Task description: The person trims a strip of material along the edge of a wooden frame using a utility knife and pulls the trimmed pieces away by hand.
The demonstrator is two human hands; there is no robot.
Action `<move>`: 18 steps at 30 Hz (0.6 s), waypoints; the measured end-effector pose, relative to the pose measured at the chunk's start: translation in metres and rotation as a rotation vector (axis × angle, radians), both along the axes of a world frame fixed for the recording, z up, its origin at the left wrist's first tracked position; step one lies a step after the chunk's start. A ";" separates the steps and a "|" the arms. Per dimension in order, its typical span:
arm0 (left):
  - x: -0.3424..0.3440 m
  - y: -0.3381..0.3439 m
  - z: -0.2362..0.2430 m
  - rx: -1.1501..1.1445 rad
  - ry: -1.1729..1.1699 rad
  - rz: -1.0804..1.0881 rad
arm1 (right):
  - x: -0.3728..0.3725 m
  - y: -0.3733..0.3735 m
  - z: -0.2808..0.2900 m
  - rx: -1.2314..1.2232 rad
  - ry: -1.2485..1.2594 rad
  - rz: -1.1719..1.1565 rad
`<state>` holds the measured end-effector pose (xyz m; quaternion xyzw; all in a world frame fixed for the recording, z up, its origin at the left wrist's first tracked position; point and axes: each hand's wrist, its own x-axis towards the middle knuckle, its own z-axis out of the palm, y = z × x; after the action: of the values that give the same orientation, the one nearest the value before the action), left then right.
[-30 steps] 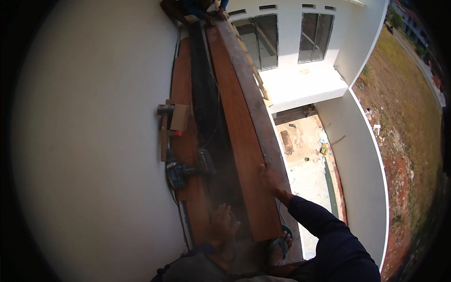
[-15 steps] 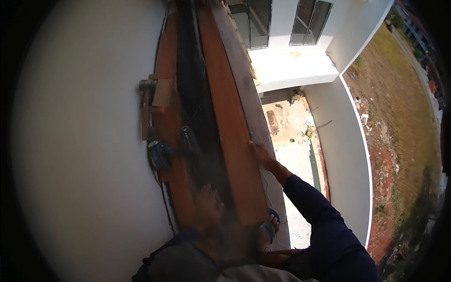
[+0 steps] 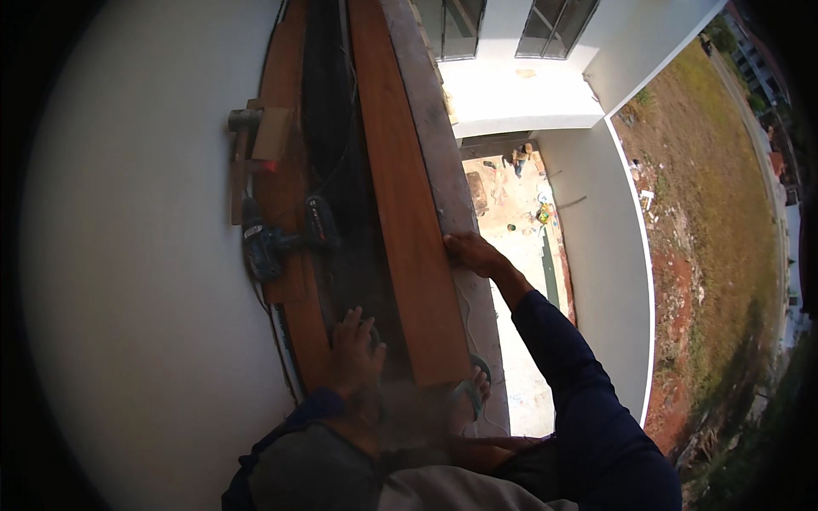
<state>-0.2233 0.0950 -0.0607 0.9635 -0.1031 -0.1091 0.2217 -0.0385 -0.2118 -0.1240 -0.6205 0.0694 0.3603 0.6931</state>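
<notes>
Both hands are on the woodwork along a high ledge. Right hand [image 3: 474,254] lies on the right edge of the long plank [image 3: 400,196], fingers curled over that edge and gripping it, the dark-sleeved forearm reaching in from the lower right. Left hand [image 3: 354,351] is spread, fingers apart, pressed flat on the dark strip [image 3: 332,170] between the plank and a narrower curved board [image 3: 290,196] to its left; it holds nothing.

The plank runs from the top of the view down to the person's lap, lying lengthwise along the grey ledge top [image 3: 443,183], its near end just beside the left hand. A cordless drill [image 3: 277,243] lies across the curved board, well ahead of the left hand. Farther up, a hammer [image 3: 241,162] and a small wood block [image 3: 271,132] rest at the board's left edge, against the white curved wall [image 3: 128,272].

Beyond the ledge, far below, lies a paved yard [image 3: 520,204] with scattered items, a white building [image 3: 520,85] and dry ground [image 3: 716,221]
</notes>
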 end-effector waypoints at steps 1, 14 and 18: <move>-0.001 0.001 0.001 0.006 0.004 0.005 | 0.000 0.004 0.009 0.025 -0.005 -0.010; 0.004 -0.004 0.006 0.025 0.016 -0.011 | -0.002 0.008 0.017 -0.203 -0.244 -0.071; 0.006 0.000 0.003 0.047 0.015 -0.030 | -0.001 0.015 0.030 -0.388 -0.290 -0.043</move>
<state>-0.2177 0.0950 -0.0574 0.9659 -0.1133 -0.1219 0.1981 -0.0398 -0.1967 -0.0939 -0.7856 0.0503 0.2325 0.5712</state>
